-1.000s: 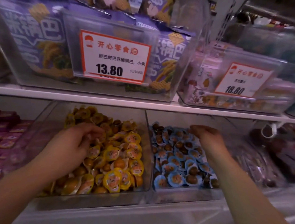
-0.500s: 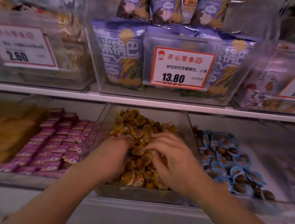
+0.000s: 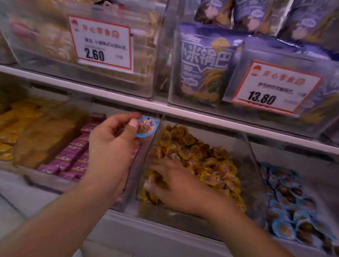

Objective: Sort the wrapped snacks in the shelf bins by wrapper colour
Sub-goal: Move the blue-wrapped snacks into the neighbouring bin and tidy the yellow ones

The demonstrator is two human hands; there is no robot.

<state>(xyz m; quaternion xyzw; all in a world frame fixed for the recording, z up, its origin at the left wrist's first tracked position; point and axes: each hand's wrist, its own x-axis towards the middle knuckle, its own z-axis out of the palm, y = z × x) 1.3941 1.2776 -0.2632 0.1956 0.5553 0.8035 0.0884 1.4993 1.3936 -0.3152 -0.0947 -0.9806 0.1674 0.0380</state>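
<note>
Left hand [image 3: 113,145]: my thumb and fingers pinch one blue snack [image 3: 147,126], raised clear of the bins, just under the shelf edge [image 3: 185,111], above the wall between the purple and yellow bins.
Right hand [image 3: 174,185]: lies palm down in the yellow bin [image 3: 248,170], fingers spread loosely among the yellow snacks [image 3: 211,165] at its front left. It is blurred, and I cannot tell whether it grips anything.
Blue snack, status: out of the yellow bin but not yet home. I judge it a stray, since its wrapper matches the blue snacks [image 3: 289,207] in the bin on the far right.
Yellow bin, status: the visible surface reads all yellow. What lies deeper or under my hand is hidden.
Blue bin, status: blue wrappers only, as far as shown. Its far end is out of view.
Purple bin [image 3: 70,159]: rows of purple packs, no odd colours seen.
Done: at least one stray is found and lifted.
Left: carry the blue snack across to the right bin, finish searching the yellow pile, then check the other bins.
Upper shelf: bagged goods behind price cards, not part of this sort.
</note>
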